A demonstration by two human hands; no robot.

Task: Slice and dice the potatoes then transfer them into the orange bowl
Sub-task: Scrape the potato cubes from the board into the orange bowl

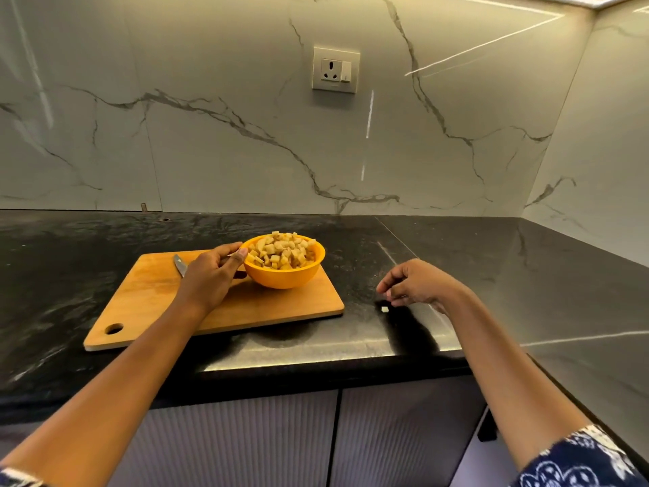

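Pinching the stray potato cube (385,309) needs the loose, empty right hand (418,282) lower; left hand's (207,275) grasp beside orange bowl (284,277) unclear

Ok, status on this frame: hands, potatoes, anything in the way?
Left hand curled at orange bowl rim, grip unclear. Right hand hovers empty over stray potato cube on countertop. Bowl heaped with diced potato. Path clear; knife on cutting board.

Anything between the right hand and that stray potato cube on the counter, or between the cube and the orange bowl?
Nothing visible. The right hand hovers just above the potato cube on the counter. Toward the orange bowl lies only counter and the cutting board edge; the left hand is at the bowl's far side.
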